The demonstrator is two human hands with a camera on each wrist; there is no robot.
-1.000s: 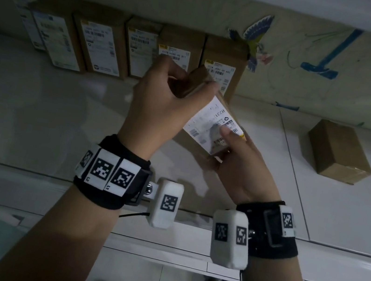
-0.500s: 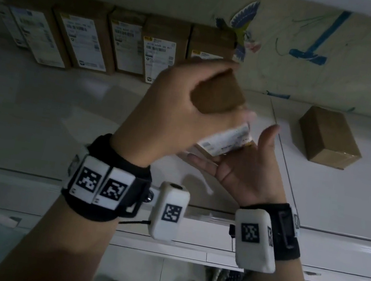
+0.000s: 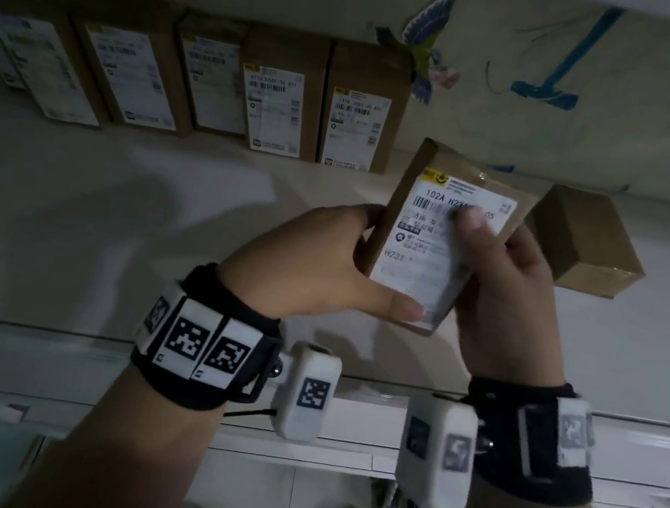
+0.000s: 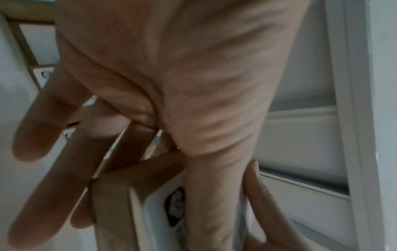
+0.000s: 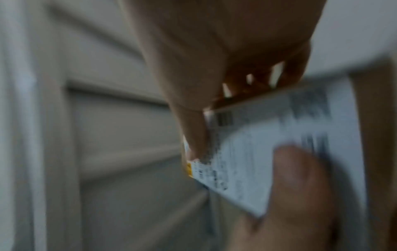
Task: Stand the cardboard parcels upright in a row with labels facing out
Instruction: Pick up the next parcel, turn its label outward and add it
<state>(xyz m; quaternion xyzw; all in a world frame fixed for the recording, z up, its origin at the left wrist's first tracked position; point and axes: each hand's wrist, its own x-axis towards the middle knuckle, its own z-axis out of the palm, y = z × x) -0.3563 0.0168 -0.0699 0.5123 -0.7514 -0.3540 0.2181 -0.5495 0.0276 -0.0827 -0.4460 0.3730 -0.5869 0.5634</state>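
A brown cardboard parcel (image 3: 423,246) with a white shipping label is held in the air in front of me, label towards me. My left hand (image 3: 331,266) grips its left edge, thumb across the lower label. My right hand (image 3: 497,281) grips its right side, thumb on the barcode. In the left wrist view the parcel (image 4: 120,191) sits under my thumb; in the blurred right wrist view its label (image 5: 247,152) lies between thumb and fingers. Several parcels (image 3: 278,107) stand upright in a row against the wall, labels facing out. One unlabelled-looking parcel (image 3: 587,243) lies flat at the right.
The white tabletop (image 3: 105,237) stretches left and right of my hands, with its front edge (image 3: 45,331) below my wrists. The wall (image 3: 610,135) behind carries a bird sticker (image 3: 425,47) and blue scribbles. Free surface lies between the row's right end and the flat parcel.
The parcel has been turned over in my hands: half a second ago its brown face was up, now its label faces me. My right hand went from an open palm under it to gripping its side.
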